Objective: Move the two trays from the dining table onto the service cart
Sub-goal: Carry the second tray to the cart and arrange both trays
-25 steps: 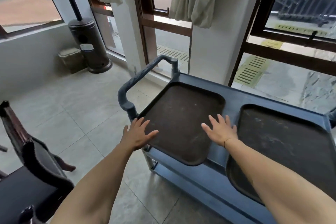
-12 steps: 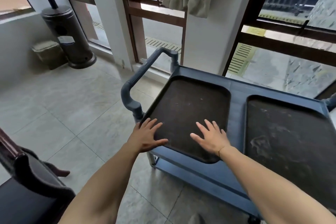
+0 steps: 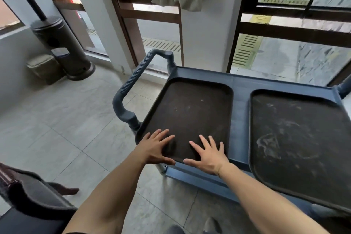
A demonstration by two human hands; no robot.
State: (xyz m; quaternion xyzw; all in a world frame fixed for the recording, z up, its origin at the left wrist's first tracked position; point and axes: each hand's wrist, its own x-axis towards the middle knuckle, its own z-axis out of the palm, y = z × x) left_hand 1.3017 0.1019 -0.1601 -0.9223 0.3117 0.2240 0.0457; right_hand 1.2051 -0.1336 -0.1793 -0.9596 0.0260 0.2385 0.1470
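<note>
Dark tray (image 3: 191, 112) under both splayed palms, left hand (image 3: 155, 148) and right hand (image 3: 207, 156) gripping nothing, probably seating it on the cart (image 3: 240, 104).

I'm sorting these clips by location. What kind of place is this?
Probably a restaurant dining area: a blue service cart carrying two dark trays, a patio heater by the windows, and a dark wooden chair.

You see two dark brown rectangular trays, the left tray (image 3: 191, 112) and right tray (image 3: 300, 138), matt and scuffed, on a blue-grey matt plastic service cart (image 3: 240, 89) with a ribbed handle (image 3: 133, 81).
</note>
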